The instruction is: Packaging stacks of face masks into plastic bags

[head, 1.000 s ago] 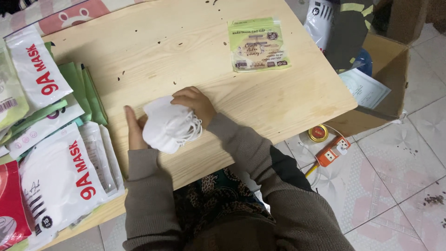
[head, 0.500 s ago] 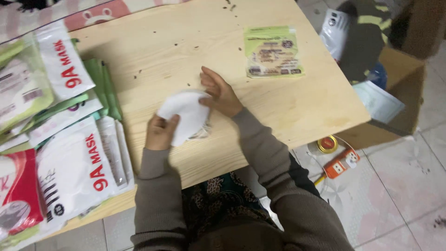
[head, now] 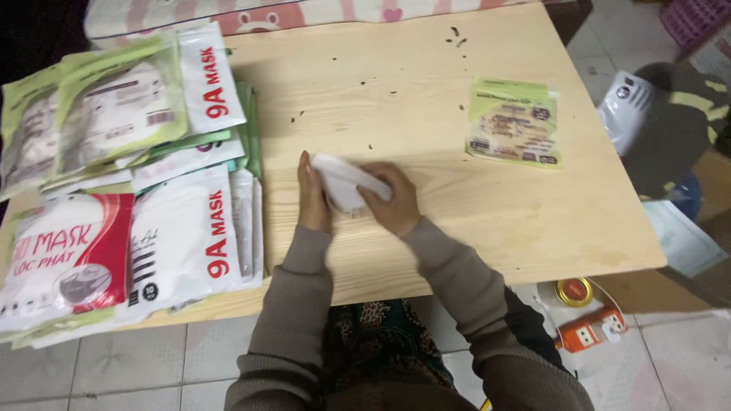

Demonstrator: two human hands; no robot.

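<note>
A white face mask (head: 341, 180) lies folded on the light wooden table (head: 426, 99) in front of me. My left hand (head: 311, 194) rests flat against its left side, fingers pointing away from me. My right hand (head: 394, 202) presses on its right half from above. Both hands grip the mask between them. A single green printed mask packet (head: 514, 122) lies alone at the right of the table, well away from my hands.
A spread pile of mask packets (head: 129, 198), white, green and red, covers the table's left part. On the tiled floor at the right are an orange power strip (head: 592, 332), a tape roll (head: 573, 291), a white heater-like device (head: 628, 106) and a cardboard box.
The mask went from a rounded bundle to a flatter folded shape. My hands shifted around it, and my view moved so the table sits squarer in the frame.
</note>
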